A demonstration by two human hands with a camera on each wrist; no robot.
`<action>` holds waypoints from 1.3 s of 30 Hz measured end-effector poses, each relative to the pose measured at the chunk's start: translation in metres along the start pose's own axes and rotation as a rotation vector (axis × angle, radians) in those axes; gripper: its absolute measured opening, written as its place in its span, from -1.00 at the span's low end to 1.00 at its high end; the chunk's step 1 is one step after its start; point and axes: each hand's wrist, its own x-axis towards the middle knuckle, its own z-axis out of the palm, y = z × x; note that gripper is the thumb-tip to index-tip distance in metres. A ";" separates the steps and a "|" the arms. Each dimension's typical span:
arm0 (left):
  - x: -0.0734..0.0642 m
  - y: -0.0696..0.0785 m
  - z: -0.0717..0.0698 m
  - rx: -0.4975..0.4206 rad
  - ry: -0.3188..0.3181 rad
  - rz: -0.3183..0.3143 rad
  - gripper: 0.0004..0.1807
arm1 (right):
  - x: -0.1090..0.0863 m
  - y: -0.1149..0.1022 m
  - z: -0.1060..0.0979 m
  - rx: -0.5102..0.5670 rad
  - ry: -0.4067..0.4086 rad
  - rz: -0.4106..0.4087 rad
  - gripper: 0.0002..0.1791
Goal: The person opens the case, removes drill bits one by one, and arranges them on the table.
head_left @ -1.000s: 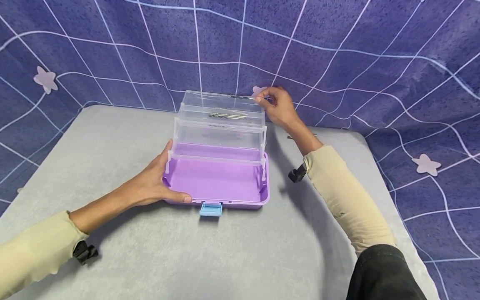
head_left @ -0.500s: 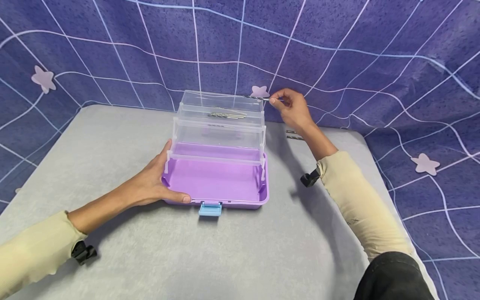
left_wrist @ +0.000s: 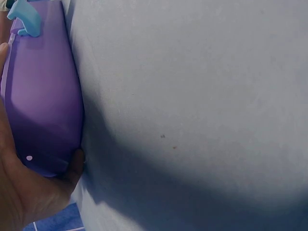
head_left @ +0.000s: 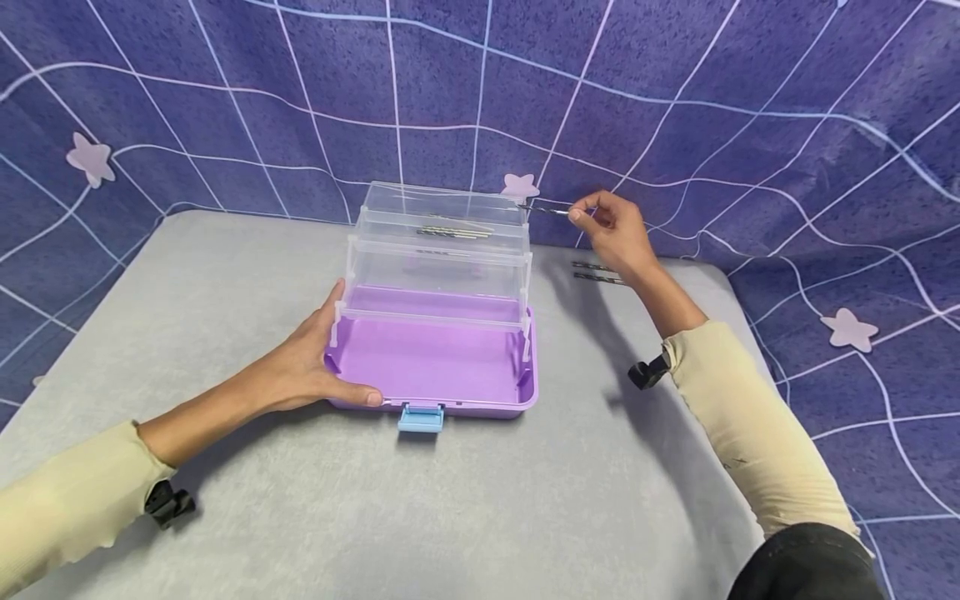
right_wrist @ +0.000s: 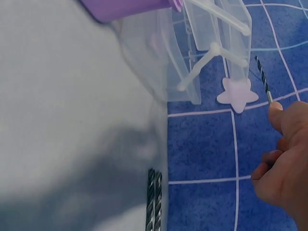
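An open purple toolbox [head_left: 435, 367] with raised clear trays [head_left: 438, 275] stands mid-table in the head view. My left hand [head_left: 307, 371] grips its left end, thumb along the front rim and fingers around the side; the left wrist view shows the box wall [left_wrist: 45, 91] against that hand. My right hand [head_left: 618, 233] pinches a dark twist drill bit [head_left: 545, 210] by its shank, off the trays' upper right corner. In the right wrist view the drill bit [right_wrist: 262, 77] points away from the thumb. Several drill bits [head_left: 453, 232] lie in an upper tray.
Two more drill bits [head_left: 597, 277] lie side by side on the grey tabletop [head_left: 480, 508], below the right hand. A blue latch [head_left: 421, 418] hangs open at the box front. Behind the table rises a purple grid-patterned cloth [head_left: 315, 83] with stars.
My right hand has moved right and slightly down with the drill bit, from over the top tray to beyond its right edge. Two drill bits on the table have come into fuller view. Left hand unmoved.
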 end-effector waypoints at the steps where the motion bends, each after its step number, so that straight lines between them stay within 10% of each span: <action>1: 0.000 0.000 0.000 0.002 0.000 0.001 0.92 | -0.001 0.001 -0.002 0.001 0.001 0.002 -0.77; 39: -0.001 0.001 0.001 -0.035 0.001 0.042 0.88 | -0.061 0.102 -0.046 -0.063 -0.052 0.159 -0.69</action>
